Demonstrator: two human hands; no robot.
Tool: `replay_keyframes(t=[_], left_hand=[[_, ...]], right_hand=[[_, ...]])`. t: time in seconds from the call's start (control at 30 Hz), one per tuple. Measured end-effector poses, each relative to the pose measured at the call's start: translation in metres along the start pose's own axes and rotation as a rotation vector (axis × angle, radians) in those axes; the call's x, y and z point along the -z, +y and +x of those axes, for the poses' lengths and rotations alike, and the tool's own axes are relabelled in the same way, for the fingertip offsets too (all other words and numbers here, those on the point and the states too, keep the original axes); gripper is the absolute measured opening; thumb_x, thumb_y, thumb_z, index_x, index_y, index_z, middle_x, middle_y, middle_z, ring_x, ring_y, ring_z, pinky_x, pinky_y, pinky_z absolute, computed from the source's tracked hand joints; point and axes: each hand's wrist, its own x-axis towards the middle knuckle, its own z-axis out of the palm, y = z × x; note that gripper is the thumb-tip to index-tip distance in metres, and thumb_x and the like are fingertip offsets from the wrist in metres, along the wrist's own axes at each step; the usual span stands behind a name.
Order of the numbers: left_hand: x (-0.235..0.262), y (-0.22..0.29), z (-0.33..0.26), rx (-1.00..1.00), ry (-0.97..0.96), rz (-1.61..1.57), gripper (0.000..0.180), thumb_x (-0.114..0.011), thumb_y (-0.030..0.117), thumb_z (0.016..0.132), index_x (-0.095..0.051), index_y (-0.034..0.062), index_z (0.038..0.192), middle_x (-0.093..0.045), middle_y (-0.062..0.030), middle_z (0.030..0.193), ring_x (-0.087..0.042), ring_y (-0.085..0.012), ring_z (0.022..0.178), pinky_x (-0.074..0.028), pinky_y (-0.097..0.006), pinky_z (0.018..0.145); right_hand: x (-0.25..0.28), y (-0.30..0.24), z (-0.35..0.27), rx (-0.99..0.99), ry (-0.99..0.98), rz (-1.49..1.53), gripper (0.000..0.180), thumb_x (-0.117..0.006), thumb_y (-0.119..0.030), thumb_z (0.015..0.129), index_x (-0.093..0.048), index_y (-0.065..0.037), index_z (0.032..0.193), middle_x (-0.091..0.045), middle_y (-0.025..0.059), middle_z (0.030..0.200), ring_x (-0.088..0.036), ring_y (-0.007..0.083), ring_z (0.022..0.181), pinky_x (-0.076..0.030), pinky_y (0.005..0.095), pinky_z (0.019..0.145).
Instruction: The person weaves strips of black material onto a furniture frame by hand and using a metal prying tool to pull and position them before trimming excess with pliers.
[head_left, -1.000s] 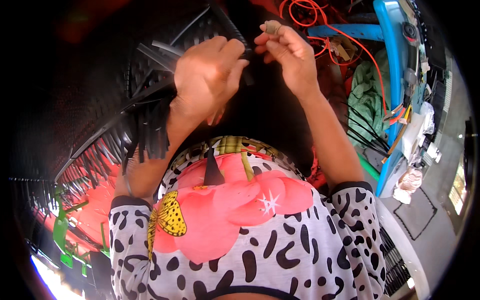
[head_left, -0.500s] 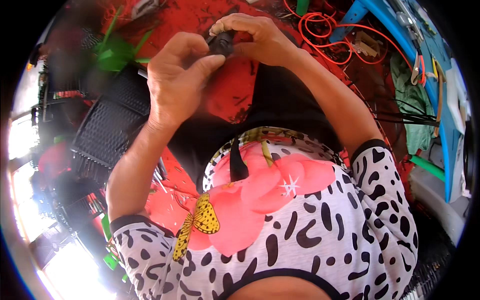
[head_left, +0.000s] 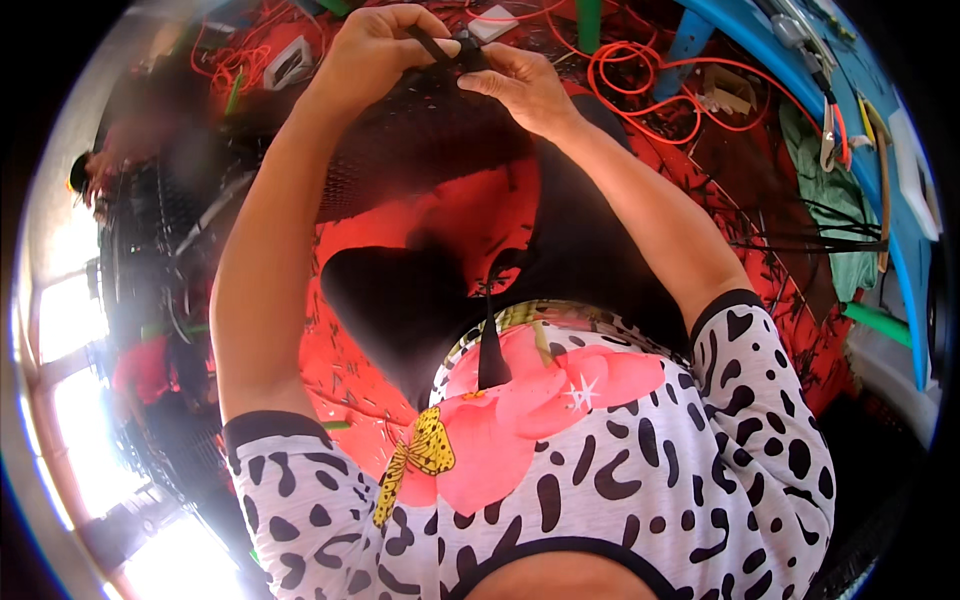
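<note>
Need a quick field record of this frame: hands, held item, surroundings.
left hand: raised, fingers pinched on a small black part
right hand: grips the same part from the other side
under hands: black mesh panel
floor: red mat, orange cable coiled on it
right side: blue bench edge, green cloth
part detail: too small to tell
</note>
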Motion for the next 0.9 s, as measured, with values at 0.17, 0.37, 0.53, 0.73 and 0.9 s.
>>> replay_keyframes(t=[0.17, 0.37, 0.53, 0.73, 0.9], left_hand=[[0.03, 0.003, 0.017, -0.016, -0.037, 0.061, 0.017, -0.057, -0.004, 0.07, -0.065, -0.0013, 0.085, -0.066, -0.0057, 0.078, -0.061, -0.0124, 0.069, -0.047, -0.023, 0.066], [0.032, 0.004, 0.023, 0.0, -0.057, 0.053, 0.016, -0.058, -0.003, 0.072, -0.064, -0.001, 0.086, -0.066, -0.0066, 0.082, -0.06, -0.0134, 0.075, -0.047, -0.024, 0.069], [0.03, 0.008, 0.035, -0.05, -0.072, 0.07, 0.012, -0.06, 0.001, 0.074, -0.065, -0.0003, 0.085, -0.065, -0.0045, 0.081, -0.057, -0.0125, 0.072, -0.046, -0.024, 0.07], [0.023, -0.003, 0.047, -0.085, -0.058, 0.12, 0.007, -0.064, 0.005, 0.076, -0.065, -0.0002, 0.08, -0.062, -0.0031, 0.074, -0.054, -0.0114, 0.065, -0.044, -0.025, 0.063], [0.024, -0.008, 0.052, -0.14, -0.088, 0.14, 0.007, -0.06, 0.001, 0.074, -0.065, -0.0011, 0.079, -0.062, -0.0027, 0.073, -0.054, -0.012, 0.065, -0.044, -0.025, 0.064]], right_hand=[[-0.008, 0.002, 0.003, -0.058, 0.143, 0.058, 0.034, -0.069, -0.023, 0.082, -0.062, -0.002, 0.108, -0.062, 0.0003, 0.086, -0.054, 0.0059, 0.079, -0.044, 0.0223, 0.07], [0.008, 0.0, 0.008, 0.05, -0.056, -0.002, 0.035, -0.056, -0.013, 0.092, -0.051, 0.0, 0.124, -0.058, 0.0034, 0.109, -0.054, 0.011, 0.101, -0.044, 0.0279, 0.088], [0.019, -0.005, 0.031, 0.132, -0.036, -0.779, 0.045, -0.056, -0.04, 0.09, -0.053, 0.001, 0.108, -0.058, 0.0165, 0.088, -0.058, 0.03, 0.081, -0.044, 0.0375, 0.07], [0.021, -0.011, 0.025, -0.04, -0.037, -0.647, 0.041, -0.057, -0.039, 0.09, -0.056, 0.0, 0.103, -0.057, 0.0134, 0.082, -0.057, 0.0252, 0.078, -0.043, 0.035, 0.068], [0.026, -0.005, 0.023, -0.075, -0.066, -0.417, 0.035, -0.058, -0.035, 0.091, -0.057, -0.001, 0.099, -0.05, 0.007, 0.076, -0.05, 0.0161, 0.072, -0.041, 0.0282, 0.065]])
